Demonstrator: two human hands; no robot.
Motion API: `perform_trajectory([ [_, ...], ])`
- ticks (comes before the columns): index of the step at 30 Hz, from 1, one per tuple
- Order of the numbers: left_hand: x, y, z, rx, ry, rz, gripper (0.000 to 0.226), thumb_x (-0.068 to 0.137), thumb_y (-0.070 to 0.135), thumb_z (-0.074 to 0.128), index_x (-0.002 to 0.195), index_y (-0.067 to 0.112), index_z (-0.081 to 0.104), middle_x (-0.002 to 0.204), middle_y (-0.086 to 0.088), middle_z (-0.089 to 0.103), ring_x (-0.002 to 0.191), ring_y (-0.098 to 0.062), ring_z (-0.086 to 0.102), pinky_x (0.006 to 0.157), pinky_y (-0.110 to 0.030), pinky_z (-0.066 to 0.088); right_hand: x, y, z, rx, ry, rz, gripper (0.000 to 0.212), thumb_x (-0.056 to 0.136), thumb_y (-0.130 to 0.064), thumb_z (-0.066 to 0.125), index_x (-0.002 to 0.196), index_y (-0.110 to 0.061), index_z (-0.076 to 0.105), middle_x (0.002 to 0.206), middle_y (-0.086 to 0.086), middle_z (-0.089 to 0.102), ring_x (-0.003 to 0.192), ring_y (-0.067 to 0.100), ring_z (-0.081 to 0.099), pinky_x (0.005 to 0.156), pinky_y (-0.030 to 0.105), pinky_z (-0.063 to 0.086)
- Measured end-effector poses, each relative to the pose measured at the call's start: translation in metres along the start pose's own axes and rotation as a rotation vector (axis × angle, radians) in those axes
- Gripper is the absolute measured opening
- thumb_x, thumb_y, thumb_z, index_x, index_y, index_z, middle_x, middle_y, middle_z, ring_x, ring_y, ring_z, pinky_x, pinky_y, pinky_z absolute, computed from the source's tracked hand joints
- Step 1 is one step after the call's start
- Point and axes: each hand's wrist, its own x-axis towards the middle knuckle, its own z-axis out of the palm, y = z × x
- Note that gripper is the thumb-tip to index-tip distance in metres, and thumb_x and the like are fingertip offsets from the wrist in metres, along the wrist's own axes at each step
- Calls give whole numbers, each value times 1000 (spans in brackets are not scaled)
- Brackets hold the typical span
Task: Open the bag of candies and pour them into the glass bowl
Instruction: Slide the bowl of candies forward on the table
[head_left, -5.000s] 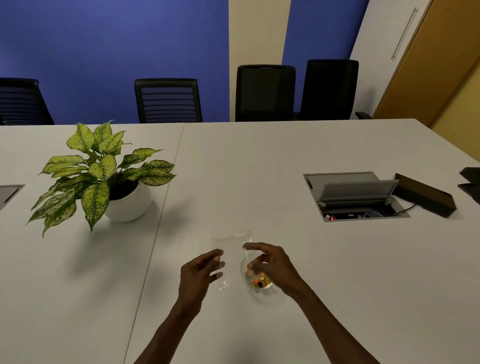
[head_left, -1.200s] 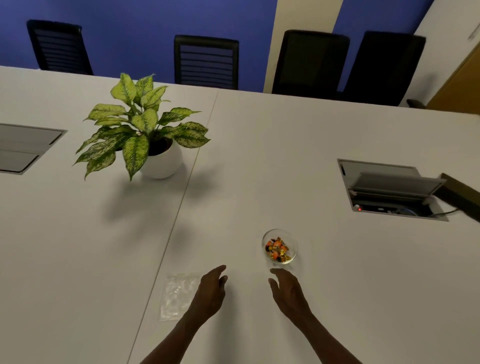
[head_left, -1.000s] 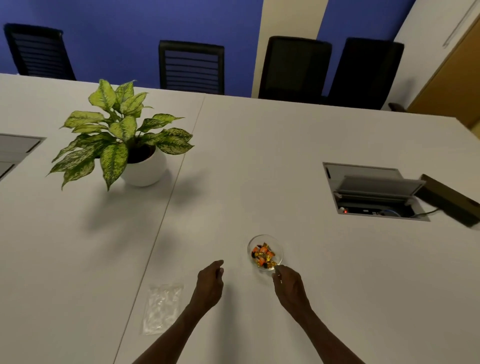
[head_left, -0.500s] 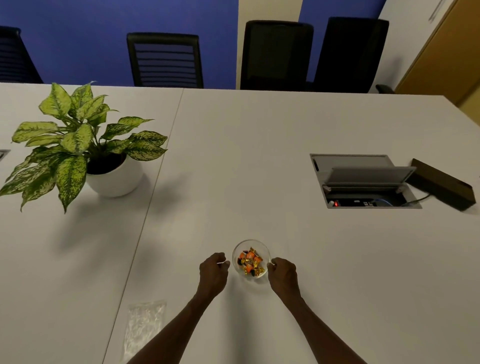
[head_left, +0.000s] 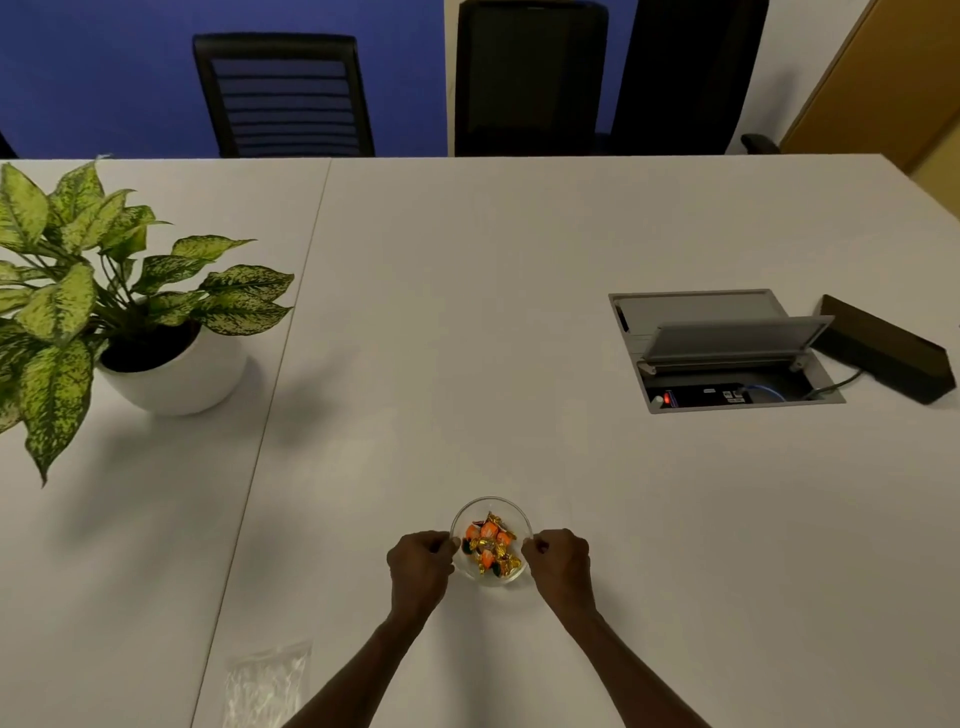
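The candies (head_left: 490, 546), wrapped in orange and gold, sit in the glass bowl (head_left: 491, 506) low in the middle of the frame, on the white table (head_left: 467, 322).

At the far left you have a potted plant (head_left: 93, 312), its speckled green leaves spreading out of a round white pot that stands on the table's left panel. Lower down, at the bottom edge left of centre, the clear plastic bag (head_left: 266, 686) lies flat and looks empty, well apart from the bowl and just beside your left forearm.

Your left hand (head_left: 420, 566) comes up from the bottom of the frame and meets the bowl's left rim, fingers curled in with thumb and fingertips pinching the glass edge. The bowl stands upright between your two hands. Your right hand (head_left: 561, 564) mirrors it on the right rim, fingers curled, thumb and forefinger pressed to the glass.

Further right, in the middle right of the frame, a grey cable box (head_left: 722, 353) is sunk into the tabletop with its lid propped open and a small red light inside. Just beside it, at the right edge, lies a dark rectangular block (head_left: 883, 353) with a cable running into the box.

Along the top of the frame, black office chairs (head_left: 283, 93) stand behind the table against a blue wall.
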Motion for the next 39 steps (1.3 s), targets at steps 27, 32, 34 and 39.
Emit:
perform_trajectory([
  [27,182,110,-58,-58,144,112,14,81,13,72,90,5,78,69,-9,73,62,-18,71,75,-34,59,194,-120,21,153,76,-118,34,77,-14,64,51,6,57,48,24,60,40,27,55,46,37,50],
  [32,222,116,-53,-69,162,98,14,82,10,71,92,1,77,76,-17,75,66,-27,71,81,-42,59,237,-131,35,120,63,-131,34,81,-10,61,54,8,56,51,26,60,53,41,63,49,40,52],
  [34,234,117,-51,-56,170,94,15,82,9,70,93,0,76,76,-17,75,63,-26,70,80,-39,59,249,-134,40,115,63,-140,35,82,-9,60,53,8,54,50,27,58,52,41,63,48,40,51],
  [39,253,117,-49,-41,183,67,17,84,10,69,95,0,76,67,-14,69,55,-15,64,58,-18,45,267,-135,52,101,62,-164,41,86,-8,59,48,-4,45,43,11,47,52,37,65,49,38,51],
])
